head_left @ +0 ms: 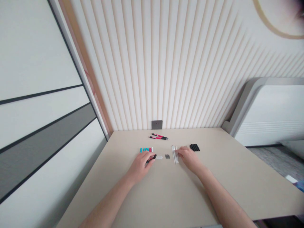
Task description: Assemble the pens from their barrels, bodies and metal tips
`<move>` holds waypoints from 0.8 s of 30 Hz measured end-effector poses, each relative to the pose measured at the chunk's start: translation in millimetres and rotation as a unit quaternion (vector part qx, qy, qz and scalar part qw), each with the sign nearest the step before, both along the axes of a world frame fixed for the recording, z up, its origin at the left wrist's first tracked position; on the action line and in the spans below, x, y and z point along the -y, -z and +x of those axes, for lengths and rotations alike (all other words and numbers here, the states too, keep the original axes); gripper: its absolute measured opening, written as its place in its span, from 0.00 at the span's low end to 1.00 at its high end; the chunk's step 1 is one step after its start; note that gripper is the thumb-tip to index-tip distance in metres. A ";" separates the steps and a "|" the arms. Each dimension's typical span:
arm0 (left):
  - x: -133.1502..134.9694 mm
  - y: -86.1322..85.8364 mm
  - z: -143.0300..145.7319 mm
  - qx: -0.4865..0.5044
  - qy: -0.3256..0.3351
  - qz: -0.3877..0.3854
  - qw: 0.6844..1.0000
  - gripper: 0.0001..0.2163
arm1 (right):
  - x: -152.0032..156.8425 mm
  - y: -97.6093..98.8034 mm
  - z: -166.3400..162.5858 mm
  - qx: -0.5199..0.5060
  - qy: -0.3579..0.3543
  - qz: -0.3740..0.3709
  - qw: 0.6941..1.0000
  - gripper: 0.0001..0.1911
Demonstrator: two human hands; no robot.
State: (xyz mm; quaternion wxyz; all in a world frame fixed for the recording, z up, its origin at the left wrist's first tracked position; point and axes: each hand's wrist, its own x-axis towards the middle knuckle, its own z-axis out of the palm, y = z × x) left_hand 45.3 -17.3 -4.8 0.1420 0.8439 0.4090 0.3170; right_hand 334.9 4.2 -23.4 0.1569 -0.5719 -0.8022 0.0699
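Note:
My left hand is shut on a small black and red pen part, which shows between the fingers. Just behind that hand lies a row of short cyan, red and white pen pieces. My right hand lies flat with its fingertips at a bunch of thin white tubes. Beyond those fingers sit several black barrels. Between my hands lie a small white coiled part and a small grey piece. Two assembled red and black pens lie further back.
The beige tabletop runs back to a ribbed white wall with a grey socket. A tall panelled white cabinet stands to the left. White furniture and a grey floor lie beyond the right edge.

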 end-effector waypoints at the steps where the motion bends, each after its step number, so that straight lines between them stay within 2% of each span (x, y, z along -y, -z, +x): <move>1: -0.1 0.1 -0.1 0.000 0.001 -0.001 1.000 0.08 | -0.2 0.5 0.0 0.003 0.001 -0.002 1.000 0.19; 5: -0.4 0.6 -0.3 -0.002 0.002 0.000 1.000 0.08 | 0.5 -2.6 -1.6 0.011 0.007 -0.012 1.000 0.20; 9: -1.1 1.4 -0.4 -0.003 0.009 0.002 1.000 0.08 | 5.7 -9.1 -7.6 -0.022 0.013 0.011 1.000 0.17; 15: -1.2 1.4 -0.6 -0.010 0.015 0.005 1.000 0.08 | 11.4 -8.4 -18.4 -0.052 -0.042 0.026 0.997 0.16; 24: -1.7 1.6 -0.3 -0.014 0.023 0.014 1.000 0.08 | 13.3 -6.7 -23.1 -0.033 -0.057 0.007 0.998 0.15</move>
